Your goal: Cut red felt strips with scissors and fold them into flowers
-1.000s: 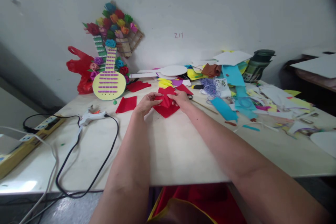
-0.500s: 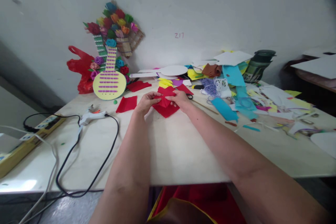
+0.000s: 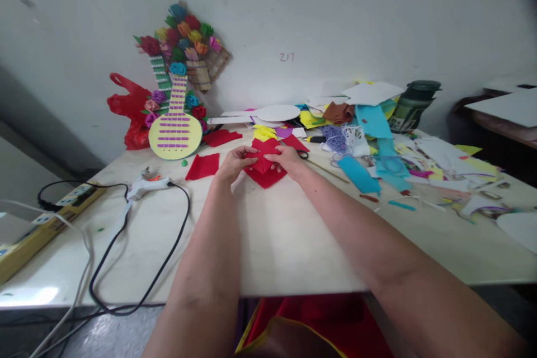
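Between my hands is a piece of red crepe paper (image 3: 263, 163), creased down its middle, just above or on the table. My left hand (image 3: 235, 163) pinches its left side between thumb and fingers. On the opposite side my right hand (image 3: 289, 160) grips the paper the same way. More red paper lies under and behind it, with one square (image 3: 202, 166) flat to the left. Scissors (image 3: 302, 154) lie just beyond my right hand, their blades mostly hidden.
A hot glue gun (image 3: 149, 185) with a looping black cord rests at left, near a yellow power strip (image 3: 79, 201). A paper lute (image 3: 175, 134) leans at the back left. Paper scraps (image 3: 440, 162), blue paper (image 3: 359, 174) and a dark bottle (image 3: 415, 106) crowd the right.
Almost nothing differs. The red paper's centre crease looks slightly flatter and sharper between my fingers; both hands stay in place.
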Tool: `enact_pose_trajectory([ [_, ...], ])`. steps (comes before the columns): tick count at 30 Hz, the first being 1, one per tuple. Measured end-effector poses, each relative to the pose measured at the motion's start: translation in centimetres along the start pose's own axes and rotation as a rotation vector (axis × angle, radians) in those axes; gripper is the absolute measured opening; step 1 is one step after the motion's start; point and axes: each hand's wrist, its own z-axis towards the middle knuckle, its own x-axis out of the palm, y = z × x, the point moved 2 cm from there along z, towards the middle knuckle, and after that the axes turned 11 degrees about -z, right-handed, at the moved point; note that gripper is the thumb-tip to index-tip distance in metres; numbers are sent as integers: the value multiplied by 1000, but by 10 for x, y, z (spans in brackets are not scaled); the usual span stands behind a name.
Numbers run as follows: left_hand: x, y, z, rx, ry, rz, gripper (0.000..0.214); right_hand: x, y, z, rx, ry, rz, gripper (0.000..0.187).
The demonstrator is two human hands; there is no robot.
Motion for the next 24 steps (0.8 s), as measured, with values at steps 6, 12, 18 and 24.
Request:
enact_pose_trajectory([
  [6, -2, 2, 1, -5, 7, 47, 32, 0, -4, 2, -18, 18, -49, 14],
  [12, -2, 2, 2, 1, 28, 22, 32, 0, -6, 4, -25, 38, -136, 18],
  [18, -3, 3, 2, 0, 52, 49, 36, -3, -6, 4, -106, -63, -249, 31],
  [24, -2, 2, 2, 7, 101, 21, 49, -2, -4, 2, -71, -41, -219, 26],
])
